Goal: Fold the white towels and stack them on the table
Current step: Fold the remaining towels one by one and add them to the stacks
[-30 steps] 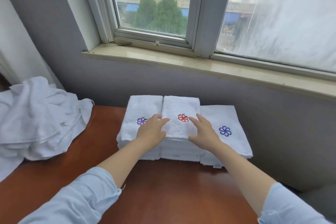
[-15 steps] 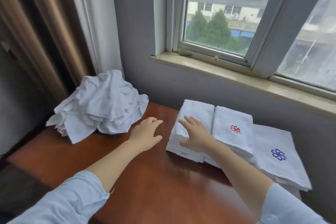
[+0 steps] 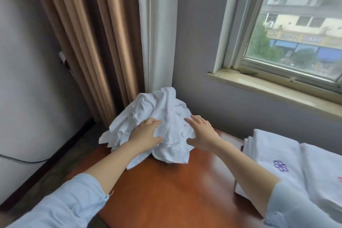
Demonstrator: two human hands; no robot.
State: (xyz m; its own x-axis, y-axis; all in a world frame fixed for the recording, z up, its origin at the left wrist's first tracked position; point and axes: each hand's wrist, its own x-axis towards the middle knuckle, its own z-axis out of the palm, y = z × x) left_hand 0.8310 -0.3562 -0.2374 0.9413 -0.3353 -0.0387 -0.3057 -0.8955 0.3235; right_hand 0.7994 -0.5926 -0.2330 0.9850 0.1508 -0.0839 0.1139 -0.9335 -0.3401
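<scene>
A crumpled heap of white towels point(image 3: 157, 127) sits on the brown table point(image 3: 166, 190) under the left hand point(image 3: 146, 134), whose palm lies flat on it, and just left of the spread right hand point(image 3: 202, 135). Behind the right forearm lie folded towels point(image 3: 273, 157), flat and side by side, the nearest showing a purple flower mark point(image 3: 280, 165).

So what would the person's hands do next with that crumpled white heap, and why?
Probably close the left hand on the top towel of the crumpled pile and lift it free. That hand already rests on it, the right hand hovers open beside it, and the folded towels lie at the right.
</scene>
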